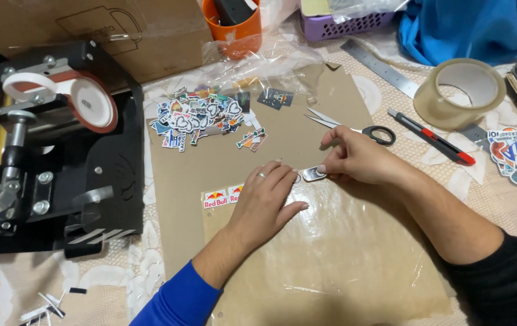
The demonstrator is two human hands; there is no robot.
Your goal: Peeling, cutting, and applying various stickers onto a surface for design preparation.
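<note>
Already cut: a loose heap of small colourful die-cut stickers (201, 118) lies at the far end of the brown cardboard sheet (294, 142).
Still in hand: a clear glossy plastic film (337, 241) covers the near part of the cardboard, with two red-and-white stickers (223, 197) at its far left corner.
Left hand (265, 202): flat, fingers together, pressing on the film's far edge.
Right hand (358, 158): fingers pinched on a small silvery metal piece (313, 174) at that same edge, just beside the left fingertips.
Judged progress: partway; most of the film looks bare.
Edges: black mug heat press (53, 151) hems the left; black-handled scissors (355, 128), red-and-black utility knife (430, 137) and tape roll (459, 92) lie right.
Open room: toward the near side, over the film.
</note>
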